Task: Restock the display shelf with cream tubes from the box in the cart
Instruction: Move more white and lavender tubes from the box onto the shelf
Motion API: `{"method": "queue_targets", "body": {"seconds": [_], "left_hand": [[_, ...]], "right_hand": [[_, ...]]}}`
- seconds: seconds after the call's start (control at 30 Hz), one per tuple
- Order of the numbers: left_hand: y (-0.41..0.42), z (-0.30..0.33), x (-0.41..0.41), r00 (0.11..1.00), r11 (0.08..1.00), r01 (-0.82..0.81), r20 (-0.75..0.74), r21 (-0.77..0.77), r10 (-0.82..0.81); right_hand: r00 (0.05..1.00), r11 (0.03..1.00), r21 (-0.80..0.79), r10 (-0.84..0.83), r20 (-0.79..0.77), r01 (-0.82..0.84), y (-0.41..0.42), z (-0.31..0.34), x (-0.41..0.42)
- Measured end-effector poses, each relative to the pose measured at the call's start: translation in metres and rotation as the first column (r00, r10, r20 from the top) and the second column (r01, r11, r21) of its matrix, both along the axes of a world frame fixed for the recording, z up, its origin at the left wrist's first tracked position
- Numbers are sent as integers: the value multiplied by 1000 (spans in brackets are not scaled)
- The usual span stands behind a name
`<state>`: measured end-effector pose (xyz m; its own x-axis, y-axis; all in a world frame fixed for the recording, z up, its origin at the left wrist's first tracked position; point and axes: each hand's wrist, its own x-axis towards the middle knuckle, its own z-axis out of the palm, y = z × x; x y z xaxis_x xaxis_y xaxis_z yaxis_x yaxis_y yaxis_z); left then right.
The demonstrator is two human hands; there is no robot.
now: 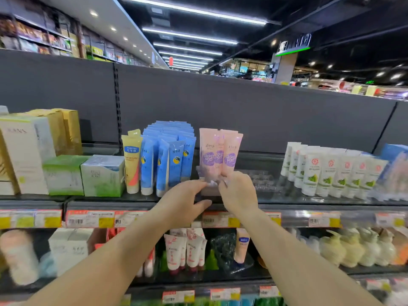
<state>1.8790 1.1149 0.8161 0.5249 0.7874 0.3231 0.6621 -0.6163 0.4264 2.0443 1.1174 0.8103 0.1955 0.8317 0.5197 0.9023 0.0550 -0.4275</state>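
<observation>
Pink cream tubes with purple labels stand upright, cap down, in the middle of the top display shelf. Both my hands reach up to their bases. My left hand grips the lower end of the front left tube, fingers curled round its white cap. My right hand pinches the cap end of the right tube. A clear plastic tray with vacant slots sits just right of the tubes. The cart and the box are out of view.
Blue tubes and a yellow tube stand left of the pink ones, then green and white boxes. White tubes with green leaves fill the right. Price tags line the shelf edge. Lower shelf holds more tubes and bottles.
</observation>
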Motion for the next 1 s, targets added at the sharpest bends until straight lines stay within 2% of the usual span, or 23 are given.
{"method": "queue_targets", "body": {"seconds": [0.1, 0.17, 0.27, 0.4, 0.5, 0.57, 0.73, 0.83, 0.9, 1.0], "left_hand": [[-28, -4, 2, 997, 996, -74, 25, 46, 73], [-51, -8, 3, 990, 986, -140, -16, 89, 142], [-88, -17, -8, 956, 956, -255, -110, 148, 272], [-128, -34, -56, 883, 883, -415, -137, 219, 449], [-154, -44, -107, 797, 826, -547, -218, 136, 564], [-172, -49, -144, 733, 773, -621, -253, 131, 631], [-236, -64, -246, 570, 636, -764, -351, 106, 743], [-278, -74, -315, 488, 550, -829, -350, 100, 800], [-306, -80, -362, 446, 506, -858, -363, 86, 818], [-342, -85, -431, 412, 465, -884, -391, 48, 823]], "right_hand": [[995, 999, -15, 35, 94, -34, -27, -3, 3], [983, 997, -29, 76, 166, -72, -45, -9, 2], [970, 986, -59, 163, 182, -155, -68, -21, -12], [931, 951, -127, 302, 207, -280, -93, -37, -60], [874, 909, -151, 415, 252, -388, -111, -45, -110], [828, 872, -234, 484, 282, -431, -124, -48, -148], [712, 740, -318, 666, 223, -593, -161, -58, -266], [641, 670, -355, 737, 214, -652, -192, -67, -344], [600, 637, -349, 769, 221, -687, -214, -75, -396], [583, 585, -419, 799, 150, -694, -245, -85, -472]]}}
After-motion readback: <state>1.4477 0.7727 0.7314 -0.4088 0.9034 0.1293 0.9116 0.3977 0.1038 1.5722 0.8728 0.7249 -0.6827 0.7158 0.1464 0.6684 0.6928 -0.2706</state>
